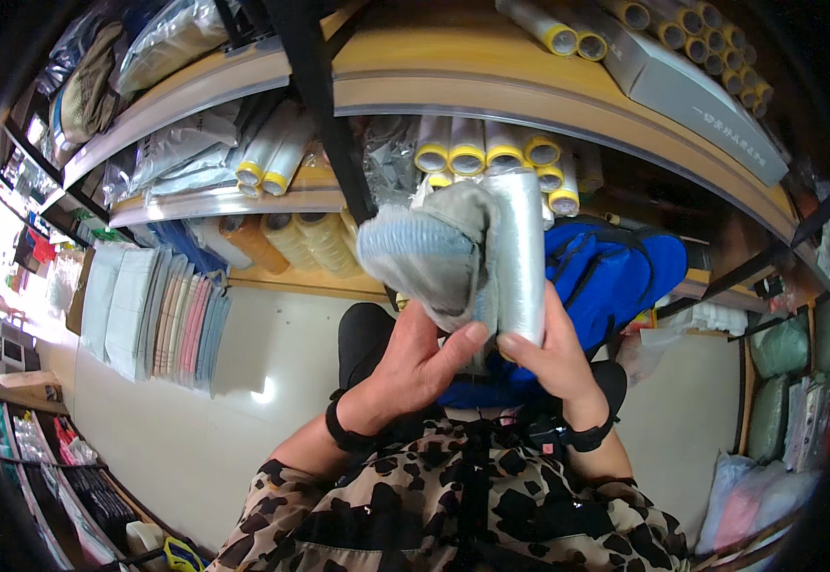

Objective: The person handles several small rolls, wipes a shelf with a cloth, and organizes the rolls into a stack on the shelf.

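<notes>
A roll of clear plastic film [520, 253] stands nearly upright in front of me, with my right hand [560, 367] closed around its lower end. Beside it, my left hand [410, 367] grips a bunched grey cloth [429, 248] from below. The cloth rests against the left side of the roll and looks blurred; its exact kind is hard to make out. Behind the roll and to its right sits a blue bag with black trim [615, 276], partly covered by my right hand.
Several yellow-ended film rolls [467, 157] fill the shelf ahead, below a wooden shelf board [472, 57] bearing a grey box [686, 110]. Tape rolls [315, 243] lie on the low shelf. At left, folded packs [153, 315] stand on the tiled floor [272, 372]. Bagged goods [753, 500] lie right.
</notes>
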`<state>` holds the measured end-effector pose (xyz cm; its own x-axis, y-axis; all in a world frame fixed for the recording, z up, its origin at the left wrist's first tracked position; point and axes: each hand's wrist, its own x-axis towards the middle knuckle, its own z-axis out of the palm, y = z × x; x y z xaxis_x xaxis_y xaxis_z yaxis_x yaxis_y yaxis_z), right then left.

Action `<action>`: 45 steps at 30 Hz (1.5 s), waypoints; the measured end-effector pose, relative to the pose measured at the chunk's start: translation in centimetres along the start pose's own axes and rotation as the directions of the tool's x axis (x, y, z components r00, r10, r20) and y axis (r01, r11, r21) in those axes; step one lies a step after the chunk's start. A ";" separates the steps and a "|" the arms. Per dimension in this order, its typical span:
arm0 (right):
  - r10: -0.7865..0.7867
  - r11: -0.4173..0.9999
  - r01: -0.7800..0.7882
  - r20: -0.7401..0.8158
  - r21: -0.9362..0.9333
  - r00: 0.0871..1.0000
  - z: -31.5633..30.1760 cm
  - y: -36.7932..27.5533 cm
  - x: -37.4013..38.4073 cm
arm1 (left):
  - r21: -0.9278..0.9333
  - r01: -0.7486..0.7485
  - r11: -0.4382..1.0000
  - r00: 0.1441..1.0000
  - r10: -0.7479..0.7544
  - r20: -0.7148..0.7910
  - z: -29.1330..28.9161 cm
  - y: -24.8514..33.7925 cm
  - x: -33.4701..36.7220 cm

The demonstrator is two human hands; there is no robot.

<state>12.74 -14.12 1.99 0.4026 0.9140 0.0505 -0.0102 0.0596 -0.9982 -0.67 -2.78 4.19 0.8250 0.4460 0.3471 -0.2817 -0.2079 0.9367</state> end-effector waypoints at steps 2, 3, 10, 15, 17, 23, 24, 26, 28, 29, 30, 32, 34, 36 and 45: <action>-0.244 0.863 0.157 -0.123 -0.479 0.962 0.6 0.3 0.0 | 0.056 0.114 0.992 0.992 -0.117 0.047 0.4 0.1 -0.3; -0.286 0.830 0.183 -0.120 -0.527 0.951 1.0 1.0 0.0 | 0.354 0.014 0.935 0.999 -0.029 0.037 0.5 -0.2 -0.1; -0.236 0.731 0.174 -0.005 -0.659 0.972 2.3 2.0 -0.9 | 0.170 -0.025 0.985 0.974 0.062 -0.217 0.5 -2.3 2.6; -0.053 0.864 0.071 0.051 -0.498 0.997 0.5 1.5 -1.6 | -0.372 0.102 0.923 0.938 -0.213 -0.273 -1.5 -1.9 3.4; -0.023 0.882 0.052 0.067 -0.469 0.997 -0.5 1.6 -1.6 | -0.573 0.161 0.803 0.922 -0.330 -0.203 -1.9 -1.4 3.9; -0.123 0.779 0.161 0.104 -0.607 0.987 -1.3 2.7 -1.8 | -0.439 0.314 0.842 0.926 -0.373 -0.052 -2.4 -1.8 3.7; -0.063 0.798 0.143 0.155 -0.585 0.986 -1.5 2.7 -2.0 | -0.438 0.349 0.828 0.916 -0.401 -0.029 -2.6 -1.8 3.5; 0.001 0.818 0.121 0.211 -0.562 0.978 -2.0 2.7 -2.2 | -0.505 0.384 0.773 0.887 -0.461 -0.032 -2.5 -2.0 3.2; 0.083 0.922 0.045 0.309 -0.385 0.948 -2.5 2.3 -2.1 | -0.626 0.428 0.652 0.830 -0.557 -0.012 -2.5 -2.3 3.3; 0.083 0.921 0.046 0.309 -0.387 0.947 -2.6 2.5 -2.2 | -0.628 0.512 0.586 0.765 -0.644 0.023 -2.8 -2.7 3.2; 0.049 0.986 0.008 0.340 -0.164 0.939 -2.6 2.7 -2.3 | -0.628 0.511 0.587 0.766 -0.643 0.022 -2.7 -3.4 2.9; 0.008 0.997 -0.034 0.361 0.065 0.932 -2.5 2.7 -2.3 | -0.845 0.340 0.413 0.859 -0.503 0.100 -2.2 -4.4 2.3; 0.144 0.955 -0.211 0.297 0.208 0.944 -2.2 2.6 -1.9 | -0.794 0.387 0.469 0.861 -0.492 0.129 -1.7 -4.1 2.5; 0.118 0.955 -0.186 0.280 0.231 0.953 -1.6 3.1 -1.3 | -0.790 0.360 0.497 0.919 -0.338 0.206 -0.7 -4.1 2.2; 0.040 0.922 -0.082 0.117 0.378 0.992 1.2 2.5 -0.8 | -0.366 0.448 0.816 0.894 -0.416 0.167 0.6 -4.9 0.6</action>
<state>11.32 -14.23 -0.48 0.2917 0.9564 0.0143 -0.3882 0.1320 -0.9121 1.55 -2.03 -0.22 0.9366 0.3395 -0.0869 -0.0397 0.3491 0.9363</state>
